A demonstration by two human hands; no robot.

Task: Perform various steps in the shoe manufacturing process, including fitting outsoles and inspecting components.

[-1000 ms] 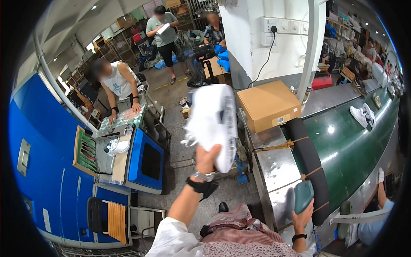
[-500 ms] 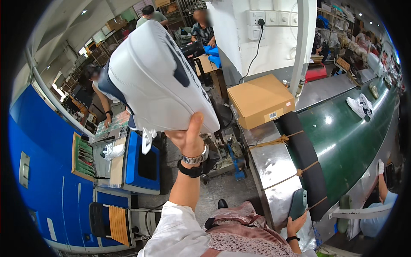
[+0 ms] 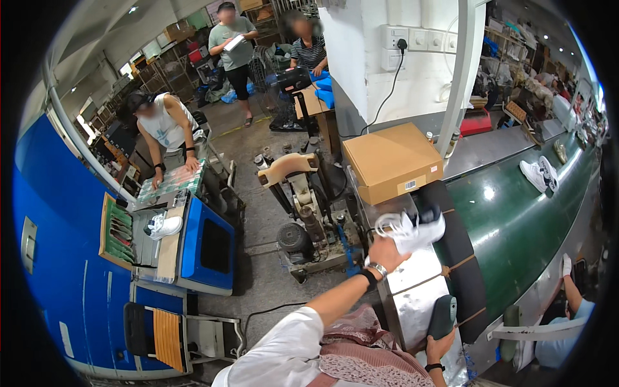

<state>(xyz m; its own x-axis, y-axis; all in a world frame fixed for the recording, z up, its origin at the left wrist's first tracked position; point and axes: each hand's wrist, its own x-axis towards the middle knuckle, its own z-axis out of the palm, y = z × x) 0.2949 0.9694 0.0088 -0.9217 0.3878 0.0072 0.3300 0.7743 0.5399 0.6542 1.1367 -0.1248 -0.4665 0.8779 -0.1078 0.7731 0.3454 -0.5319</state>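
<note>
A white sneaker (image 3: 420, 232) with a dark collar is gripped at its near left end by my left hand (image 3: 387, 255), with fingers closed on it. Motion blurs the shoe and its laces a little. It hangs over the shiny metal ledge (image 3: 412, 290), just in front of a brown cardboard box (image 3: 393, 161). Lower on that ledge, my right hand (image 3: 440, 347) is wrapped round the lower part of a dark green shoe last (image 3: 442, 317), which stands up from my fingers.
A green conveyor belt (image 3: 509, 226) carries a pair of white sneakers (image 3: 540, 174) on the right, behind a black padded roll (image 3: 461, 248). A machine with a motor (image 3: 300, 235) stands on the floor ahead. At left, a co-worker (image 3: 167, 122) leans over a blue machine (image 3: 206, 245).
My left hand has brought the white sneaker from high up, close before me, down and right to the metal ledge. The shoe last stays in my right hand, slightly shifted and more upright.
</note>
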